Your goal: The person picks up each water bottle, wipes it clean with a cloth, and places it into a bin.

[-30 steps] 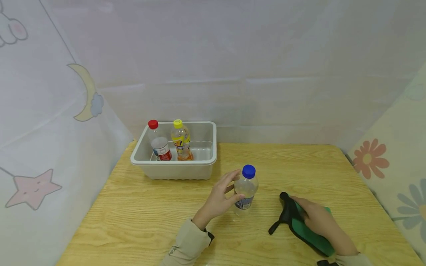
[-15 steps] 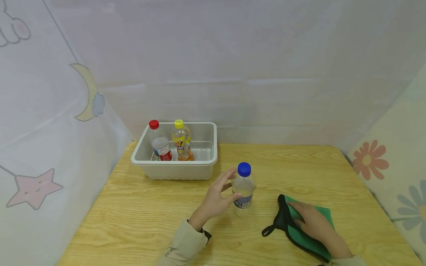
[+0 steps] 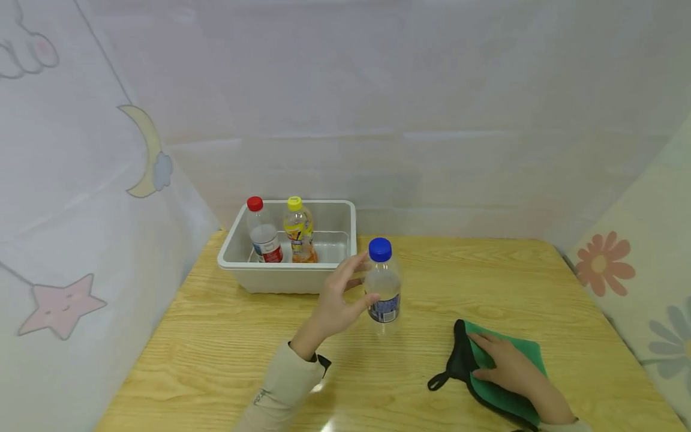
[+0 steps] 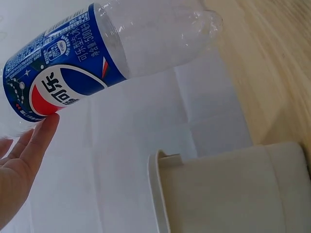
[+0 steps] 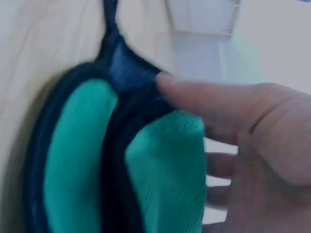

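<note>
My left hand (image 3: 333,306) holds a clear plastic cola bottle (image 3: 384,291) with a blue cap, upright, fingers and thumb around its side. In the left wrist view, the cola bottle (image 4: 73,68) shows its blue label, and fingertips rest against the label's edge. Over at the right, my right hand (image 3: 507,369) holds a green cloth (image 3: 526,348) with black trim and a black hanging loop, lying on the table. A raised fold of the cloth (image 5: 165,165) sits between thumb and fingers in the right wrist view, which is blurred.
A pale grey plastic bin (image 3: 286,279) stands at the back left of the wooden table (image 3: 216,360). Inside it are a red-capped bottle (image 3: 264,237) and a yellow-capped bottle (image 3: 299,234). White printed fabric (image 3: 459,150) hangs behind and on both sides.
My left hand has moved the cola bottle left and up in the view, closer to the bin. The green cloth, bunched before, lies more spread under my right hand.
</note>
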`<state>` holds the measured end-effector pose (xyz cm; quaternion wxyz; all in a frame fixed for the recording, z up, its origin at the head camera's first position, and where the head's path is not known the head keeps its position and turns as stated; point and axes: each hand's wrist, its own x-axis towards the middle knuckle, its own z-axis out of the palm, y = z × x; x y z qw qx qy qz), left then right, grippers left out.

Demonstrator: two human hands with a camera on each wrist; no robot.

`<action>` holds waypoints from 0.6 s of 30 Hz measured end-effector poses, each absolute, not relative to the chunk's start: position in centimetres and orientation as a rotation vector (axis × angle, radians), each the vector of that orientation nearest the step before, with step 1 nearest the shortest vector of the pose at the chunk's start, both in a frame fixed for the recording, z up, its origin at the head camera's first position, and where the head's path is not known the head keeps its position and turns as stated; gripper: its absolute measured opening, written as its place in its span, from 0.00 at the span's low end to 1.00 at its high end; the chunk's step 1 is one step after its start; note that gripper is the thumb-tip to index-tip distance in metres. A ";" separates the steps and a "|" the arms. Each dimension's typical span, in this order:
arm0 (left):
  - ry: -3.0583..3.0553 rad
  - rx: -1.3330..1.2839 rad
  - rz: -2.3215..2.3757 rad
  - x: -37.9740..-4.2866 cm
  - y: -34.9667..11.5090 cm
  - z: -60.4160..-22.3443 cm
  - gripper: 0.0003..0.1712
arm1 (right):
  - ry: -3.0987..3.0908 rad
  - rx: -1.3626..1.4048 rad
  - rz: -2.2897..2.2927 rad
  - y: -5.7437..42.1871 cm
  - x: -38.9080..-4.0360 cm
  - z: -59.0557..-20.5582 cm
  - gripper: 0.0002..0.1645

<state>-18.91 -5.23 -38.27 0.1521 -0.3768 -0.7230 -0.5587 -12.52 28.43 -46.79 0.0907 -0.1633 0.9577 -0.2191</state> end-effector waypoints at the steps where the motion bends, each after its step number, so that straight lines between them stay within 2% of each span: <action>1: -2.070 -1.086 -1.591 -19.0 -5.4 -38.0 0.40 | 2.848 -0.482 -0.688 28.2 -12.6 -46.6 0.41; 10: -2.060 -1.076 -1.485 -19.9 -7.0 -35.6 0.39 | 2.923 -0.532 -1.131 24.9 -13.8 -45.8 0.26; 18: -2.052 -1.025 -1.446 -20.8 -8.3 -32.9 0.39 | 2.841 -0.573 -1.308 22.1 -15.5 -46.4 0.24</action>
